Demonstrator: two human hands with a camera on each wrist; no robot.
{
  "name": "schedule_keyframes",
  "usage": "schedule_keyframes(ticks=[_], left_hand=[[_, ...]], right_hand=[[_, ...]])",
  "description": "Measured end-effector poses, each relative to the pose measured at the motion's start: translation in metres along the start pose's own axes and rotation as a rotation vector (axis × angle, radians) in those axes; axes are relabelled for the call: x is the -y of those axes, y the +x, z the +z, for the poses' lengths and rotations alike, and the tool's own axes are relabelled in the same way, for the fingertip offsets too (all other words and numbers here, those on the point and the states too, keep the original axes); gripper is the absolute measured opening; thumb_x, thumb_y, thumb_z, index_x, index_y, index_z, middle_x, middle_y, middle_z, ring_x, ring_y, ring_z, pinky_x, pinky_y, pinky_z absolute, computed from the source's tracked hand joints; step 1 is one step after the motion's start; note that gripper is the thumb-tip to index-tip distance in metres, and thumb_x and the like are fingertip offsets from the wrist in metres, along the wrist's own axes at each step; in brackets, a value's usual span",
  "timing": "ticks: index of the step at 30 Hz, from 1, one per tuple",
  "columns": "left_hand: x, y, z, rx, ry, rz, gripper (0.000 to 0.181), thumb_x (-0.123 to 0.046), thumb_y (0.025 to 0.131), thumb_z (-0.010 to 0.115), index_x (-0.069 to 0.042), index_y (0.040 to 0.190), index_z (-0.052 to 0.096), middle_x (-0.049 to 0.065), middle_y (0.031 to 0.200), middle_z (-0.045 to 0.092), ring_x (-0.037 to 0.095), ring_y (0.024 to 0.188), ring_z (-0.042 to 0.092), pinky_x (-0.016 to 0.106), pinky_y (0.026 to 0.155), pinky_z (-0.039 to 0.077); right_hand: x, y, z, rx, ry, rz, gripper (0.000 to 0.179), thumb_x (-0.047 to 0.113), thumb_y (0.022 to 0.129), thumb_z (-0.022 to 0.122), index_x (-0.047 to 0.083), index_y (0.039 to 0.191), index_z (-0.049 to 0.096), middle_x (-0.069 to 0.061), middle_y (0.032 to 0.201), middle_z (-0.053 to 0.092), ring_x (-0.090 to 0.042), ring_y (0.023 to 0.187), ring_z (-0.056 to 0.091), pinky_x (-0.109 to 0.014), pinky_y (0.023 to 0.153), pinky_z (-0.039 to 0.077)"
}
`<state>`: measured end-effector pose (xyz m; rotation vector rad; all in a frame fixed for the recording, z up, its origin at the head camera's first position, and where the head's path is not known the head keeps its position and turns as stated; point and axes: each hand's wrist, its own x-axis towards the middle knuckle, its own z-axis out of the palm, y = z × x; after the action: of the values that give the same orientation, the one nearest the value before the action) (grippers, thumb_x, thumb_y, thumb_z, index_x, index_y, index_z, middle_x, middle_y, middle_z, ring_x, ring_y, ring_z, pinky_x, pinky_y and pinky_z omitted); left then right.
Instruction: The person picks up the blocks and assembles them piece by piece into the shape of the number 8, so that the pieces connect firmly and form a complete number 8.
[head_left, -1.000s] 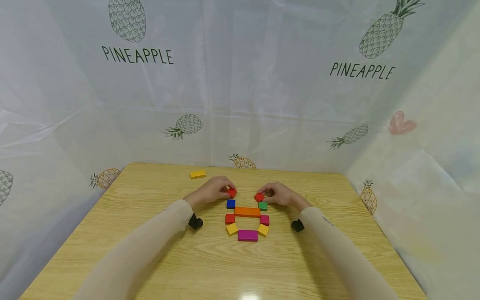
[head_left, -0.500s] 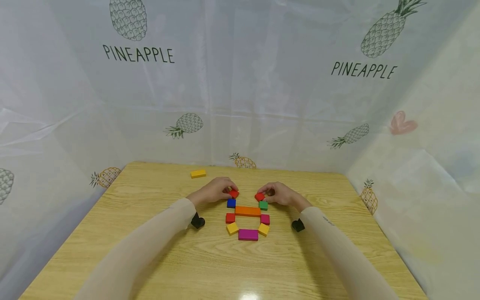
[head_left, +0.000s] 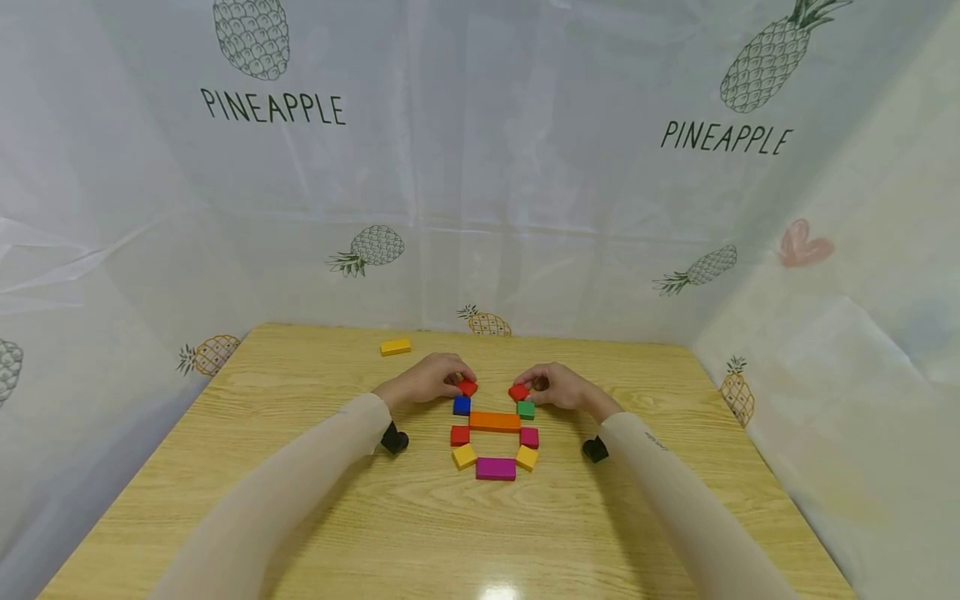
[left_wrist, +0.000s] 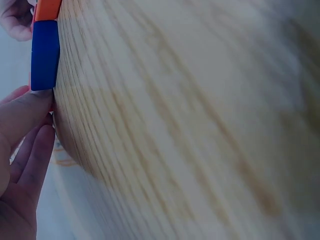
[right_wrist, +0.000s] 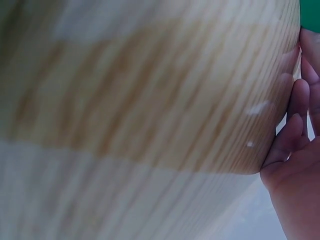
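Note:
In the head view my left hand (head_left: 431, 379) pinches a red block (head_left: 468, 387), turned at an angle, just behind a blue block (head_left: 462, 406). My right hand (head_left: 558, 387) pinches another tilted red block (head_left: 518, 392), behind a green block (head_left: 526, 410). Between the blue and green blocks, slightly nearer, lies a long orange block (head_left: 495, 422). In the left wrist view the thumb is beside the blue block (left_wrist: 45, 55), and the red block is mostly hidden. The right wrist view shows fingertips by the green block (right_wrist: 310, 15); the red one is hidden there.
Nearer me lie a red block (head_left: 460, 436), a magenta block (head_left: 529, 437), two yellow blocks (head_left: 464, 457) and a long purple block (head_left: 496, 469). A separate yellow block (head_left: 395, 347) lies at the back left of the wooden table (head_left: 300, 517). Patterned sheeting (head_left: 487, 183) surrounds the table.
My left hand has shifted slightly right with its red block, now closer behind the blue block. The right hand and the other blocks stay about where they were.

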<state>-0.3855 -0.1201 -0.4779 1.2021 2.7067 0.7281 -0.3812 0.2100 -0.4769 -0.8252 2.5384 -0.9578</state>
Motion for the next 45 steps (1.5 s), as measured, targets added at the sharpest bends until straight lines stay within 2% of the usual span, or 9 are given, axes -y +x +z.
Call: schedule_keyframes(ticks=[7,14,25,35,45], left_hand=[[0.0039,0.0009,0.0005,0.012,-0.015,0.018,0.030,-0.009,0.098,0.078,-0.013,0.127,0.076,0.003,0.120,0.069,0.015,0.103,0.070,0.030,0.095,0.057],[0.0043,0.0004,-0.0014,0.028,-0.011,0.003,0.032,-0.007,0.098,0.076,-0.014,0.129,0.076,0.002,0.121,0.068,0.017,0.106,0.070,0.031,0.097,0.057],[0.0029,0.0020,-0.0012,0.035,-0.014,0.023,0.031,-0.005,0.098,0.075,-0.013,0.128,0.076,0.003,0.120,0.069,0.018,0.107,0.071,0.030,0.097,0.057],[0.0030,0.0023,0.0000,0.029,-0.026,0.041,0.031,-0.005,0.098,0.076,-0.013,0.127,0.076,0.002,0.118,0.069,0.017,0.107,0.071,0.029,0.096,0.058],[0.0021,0.0037,0.0012,0.030,-0.007,0.028,0.032,-0.005,0.098,0.076,-0.014,0.129,0.076,0.002,0.119,0.069,0.017,0.107,0.070,0.030,0.096,0.057]], right_hand=[[-0.0001,0.0006,0.0007,-0.005,-0.020,-0.003,0.032,0.006,0.102,0.070,0.007,0.134,0.071,-0.007,0.120,0.067,-0.018,0.094,0.052,-0.031,0.086,0.048],[0.0006,0.0015,0.0004,-0.007,-0.002,-0.013,0.031,0.004,0.101,0.071,0.005,0.132,0.072,-0.007,0.112,0.065,-0.020,0.089,0.049,-0.032,0.080,0.044],[0.0010,0.0005,0.0000,-0.004,0.006,-0.024,0.032,0.004,0.102,0.071,0.004,0.133,0.071,-0.008,0.110,0.064,-0.020,0.086,0.048,-0.031,0.077,0.042],[-0.0033,0.0007,0.0018,-0.005,0.021,-0.008,0.032,0.005,0.102,0.070,0.005,0.134,0.071,-0.008,0.119,0.065,-0.020,0.091,0.048,-0.031,0.082,0.045],[-0.0006,-0.0018,0.0015,-0.013,0.015,-0.025,0.031,0.004,0.102,0.071,0.005,0.132,0.072,-0.010,0.111,0.064,-0.020,0.086,0.047,-0.031,0.077,0.042]])
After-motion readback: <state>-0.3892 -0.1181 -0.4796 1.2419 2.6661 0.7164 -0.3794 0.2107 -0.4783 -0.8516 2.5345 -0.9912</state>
